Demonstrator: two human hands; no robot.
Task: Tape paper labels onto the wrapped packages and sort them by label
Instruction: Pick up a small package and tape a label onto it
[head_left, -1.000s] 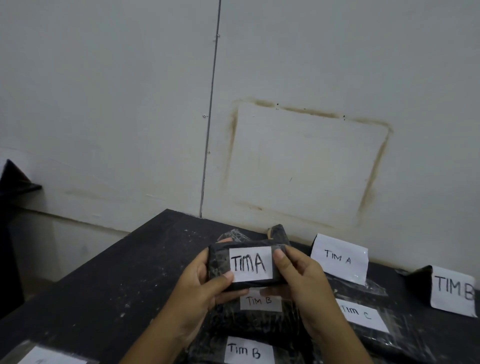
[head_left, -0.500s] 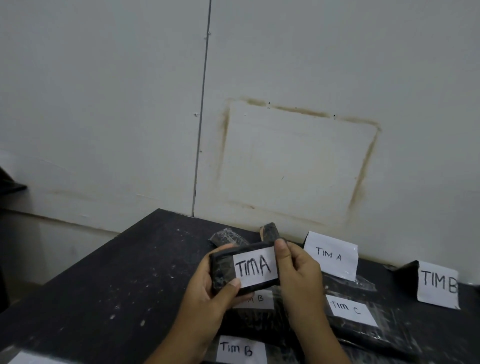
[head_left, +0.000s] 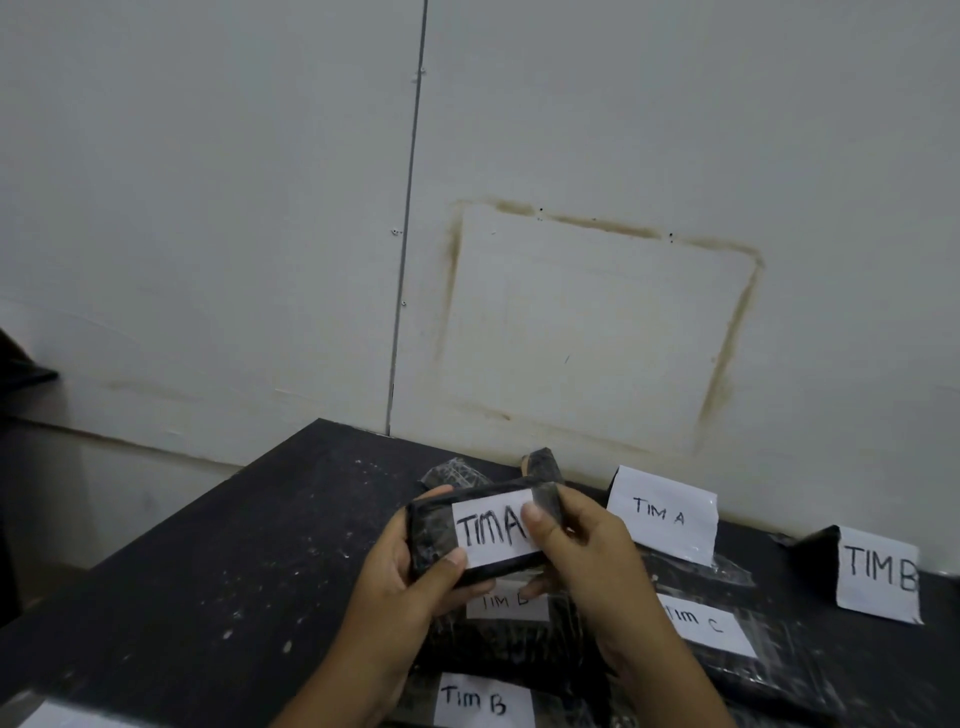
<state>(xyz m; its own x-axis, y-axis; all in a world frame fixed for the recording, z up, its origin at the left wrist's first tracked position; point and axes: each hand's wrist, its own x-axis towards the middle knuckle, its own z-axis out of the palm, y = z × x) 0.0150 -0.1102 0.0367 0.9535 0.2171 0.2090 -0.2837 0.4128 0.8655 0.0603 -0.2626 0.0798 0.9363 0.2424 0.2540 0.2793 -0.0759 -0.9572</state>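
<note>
Black-wrapped package (head_left: 431, 538) is being held over the table (head_left: 208, 571), the left hand (head_left: 400, 587) gripping 1 end while the right hand (head_left: 587, 561) is pinching the other, thumb pressing the TIM A label (head_left: 491, 530). That thumb should probably be sliding outward, flattening the label's edge without creases.

A black wrapped package (head_left: 431, 535) is held above the table (head_left: 234, 571), slightly tilted. The left hand (head_left: 410, 587) grips its left end and the right hand (head_left: 587, 551) its right, thumb on the white TIMA label (head_left: 493, 530). Under it, flat on the table, lie dark packages with a half-hidden TIM B label (head_left: 506, 605), a Tim B label (head_left: 475, 701) and a TIM C label (head_left: 709, 623). At the back stand a TIM A label (head_left: 662, 514) and, far right, a large TIM B label (head_left: 878, 571). Two unlabelled bundles (head_left: 454, 473) lie behind.
</note>
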